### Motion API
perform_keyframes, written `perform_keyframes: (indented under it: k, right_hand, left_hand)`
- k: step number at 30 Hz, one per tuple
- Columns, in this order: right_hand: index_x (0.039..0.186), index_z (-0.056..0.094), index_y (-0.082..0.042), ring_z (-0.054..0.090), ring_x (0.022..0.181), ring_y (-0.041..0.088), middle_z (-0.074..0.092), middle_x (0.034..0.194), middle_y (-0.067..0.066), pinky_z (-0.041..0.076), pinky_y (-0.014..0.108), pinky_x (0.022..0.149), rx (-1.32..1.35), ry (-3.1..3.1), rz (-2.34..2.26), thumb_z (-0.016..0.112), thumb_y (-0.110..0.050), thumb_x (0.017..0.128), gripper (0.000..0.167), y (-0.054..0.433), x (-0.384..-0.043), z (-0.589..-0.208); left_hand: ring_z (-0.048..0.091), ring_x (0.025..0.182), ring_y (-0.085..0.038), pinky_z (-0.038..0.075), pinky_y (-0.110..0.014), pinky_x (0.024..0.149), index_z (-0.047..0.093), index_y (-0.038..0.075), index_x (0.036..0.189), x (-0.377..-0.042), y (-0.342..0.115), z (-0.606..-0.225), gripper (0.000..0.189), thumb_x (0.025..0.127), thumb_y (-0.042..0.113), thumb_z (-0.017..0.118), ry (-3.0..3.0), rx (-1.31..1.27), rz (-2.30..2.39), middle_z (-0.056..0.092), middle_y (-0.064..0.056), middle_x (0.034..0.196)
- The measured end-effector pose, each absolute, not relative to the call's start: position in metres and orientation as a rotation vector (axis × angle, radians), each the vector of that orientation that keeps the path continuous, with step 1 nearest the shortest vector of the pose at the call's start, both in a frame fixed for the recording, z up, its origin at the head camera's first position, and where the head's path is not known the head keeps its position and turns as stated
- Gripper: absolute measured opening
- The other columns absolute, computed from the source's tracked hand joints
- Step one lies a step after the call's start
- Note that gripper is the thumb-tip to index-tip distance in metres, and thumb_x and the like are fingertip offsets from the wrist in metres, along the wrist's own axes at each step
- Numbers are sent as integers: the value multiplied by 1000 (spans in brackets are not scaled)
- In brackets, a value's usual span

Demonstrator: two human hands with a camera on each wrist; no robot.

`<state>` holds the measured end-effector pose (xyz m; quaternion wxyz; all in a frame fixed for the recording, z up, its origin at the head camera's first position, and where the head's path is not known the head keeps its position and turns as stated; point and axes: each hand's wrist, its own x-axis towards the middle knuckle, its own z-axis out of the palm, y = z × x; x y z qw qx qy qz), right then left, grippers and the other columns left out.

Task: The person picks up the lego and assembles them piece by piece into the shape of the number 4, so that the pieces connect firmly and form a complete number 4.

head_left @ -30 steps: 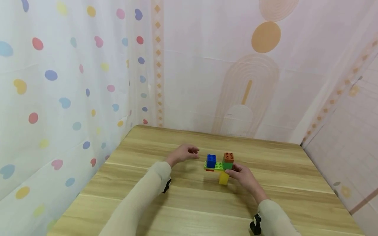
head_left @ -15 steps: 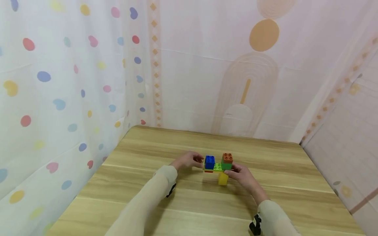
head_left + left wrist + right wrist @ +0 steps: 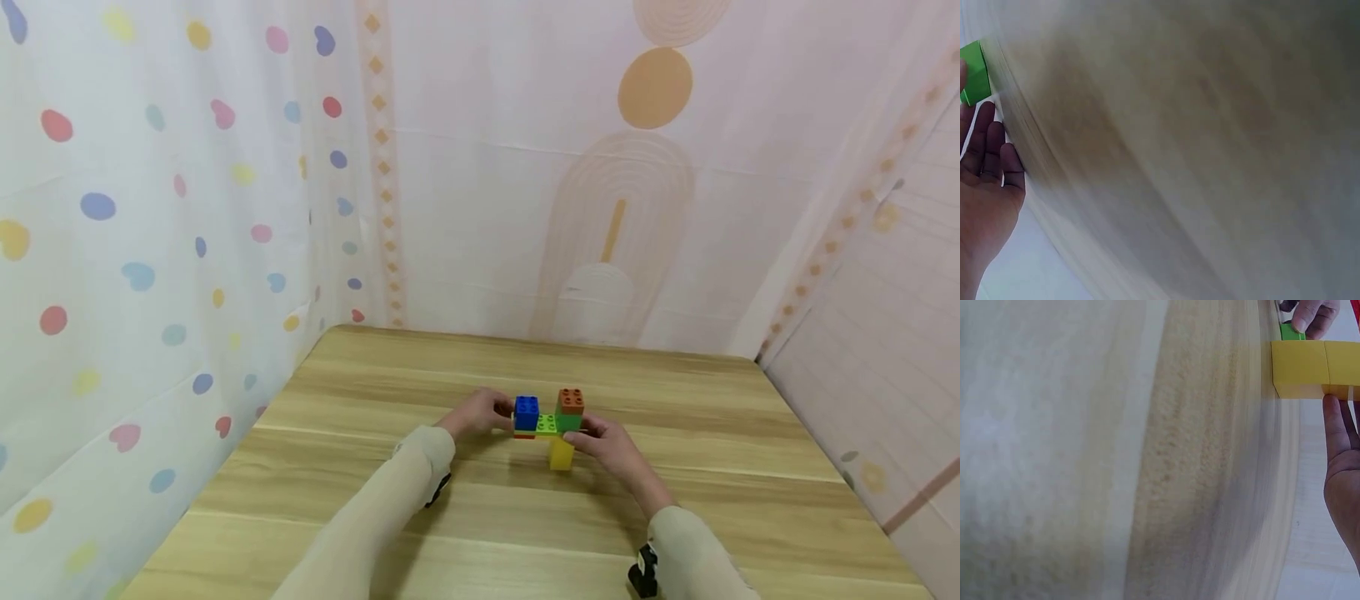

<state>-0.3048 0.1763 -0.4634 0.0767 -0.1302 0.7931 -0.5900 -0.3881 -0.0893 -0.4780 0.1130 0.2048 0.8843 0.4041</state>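
Note:
A toy-brick structure stands in the middle of the table in the head view. Its lime plate [image 3: 546,425] carries a blue brick [image 3: 527,414] at the left and a brown brick [image 3: 570,400] on a green one at the right. Two stacked yellow bricks [image 3: 1300,365] support the right end, and a red brick [image 3: 524,436] shows under the left. My right hand [image 3: 611,446] grips the structure's right side, fingers against the yellow. At the left end, my left hand [image 3: 480,410] pinches a separate green brick [image 3: 975,75], which the head view hides.
The wooden table [image 3: 420,358] reaches back to a pale patterned curtain [image 3: 480,208]. Another curtain with coloured dots [image 3: 150,350] hangs along the left side. Black wrist straps [image 3: 645,571] sit at the sleeves.
My left hand has moved right and slightly nearer, up to the structure's left end. My right hand keeps its hold at the right end. The head view has shifted slightly.

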Motion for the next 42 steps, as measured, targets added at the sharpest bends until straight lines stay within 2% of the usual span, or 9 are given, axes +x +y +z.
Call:
perform_keyframes:
  k: [7,17,25,29,36,42]
  right_hand:
    - [132,61,-1,61,106,21,67,118,12,50,42,94,-440,2361,-1793,66,-23,97,41,170,-309,-467]
    - [128,62,2,61,103,21,67,116,12,49,47,94,-389,2368,-1825,64,-16,99,35,164,-312,-467]
    - [123,67,-4,62,103,20,68,113,8,51,41,93,-309,2407,-1847,68,-20,96,31,158,-308,-467]
    - [121,69,-6,63,102,20,69,111,6,52,39,92,-268,2425,-1840,69,-22,95,30,156,-307,-469]
    - [121,68,-6,62,104,21,68,112,6,51,41,93,-257,2446,-1826,68,-24,96,31,155,-305,-471]
    - [121,68,-6,62,104,20,69,112,6,51,40,93,-252,2447,-1841,68,-25,95,32,153,-306,-471]
  left_hand:
    - [61,95,-17,51,-38,86,70,4,112,-391,-104,-472,27,90,19,75,2668,548,1223,68,-3,102]
    - [62,92,-18,52,-36,81,70,3,113,-393,-132,-436,26,93,19,70,2748,510,1369,68,-4,101]
    - [63,99,-20,52,-40,87,68,4,123,-387,-135,-407,39,93,28,72,2678,494,1494,68,-5,109]
    - [62,101,-21,51,-42,89,68,4,123,-383,-133,-395,40,92,29,73,2637,498,1530,68,-6,112]
    - [61,98,-21,52,-35,80,69,7,123,-374,-127,-378,41,90,31,75,2601,582,1547,67,-5,110]
    - [59,93,-21,50,-33,73,71,10,120,-365,-121,-373,35,90,30,75,2593,684,1505,67,-3,102]
